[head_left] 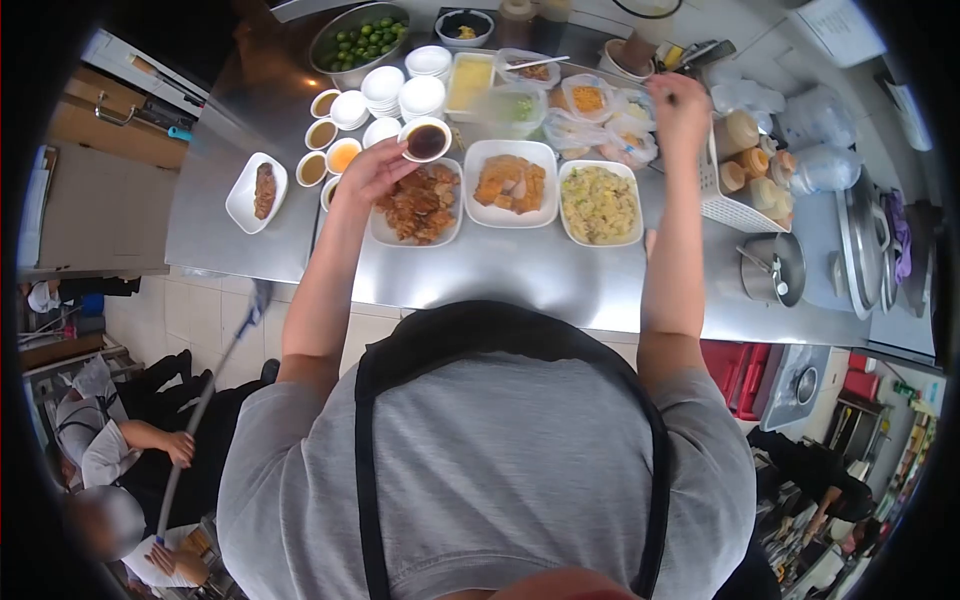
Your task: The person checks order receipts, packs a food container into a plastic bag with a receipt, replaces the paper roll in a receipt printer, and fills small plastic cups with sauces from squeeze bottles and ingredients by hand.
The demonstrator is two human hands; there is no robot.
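Observation:
My left hand (368,178) grips a small white sauce cup (427,141) of dark brown sauce, holding it above the back edge of a dish of browned fried pieces (418,205). To its right stand a dish of sliced golden cutlet (508,185) and a dish of fried rice (600,203). My right hand (682,108) is raised at the back right, beside the plastic bags of chopped ingredients (588,98). Its fingers are closed together, and what they hold, if anything, I cannot make out. Filled sauce cups (321,134) stand left of my left hand.
Stacked white cups (382,88) and a bowl of green limes (360,45) stand behind. A dish with one browned piece (262,193) sits at left. At right are a white basket of bottles (745,208) and a metal pot (775,270). A person holds a long pole (205,400) at left.

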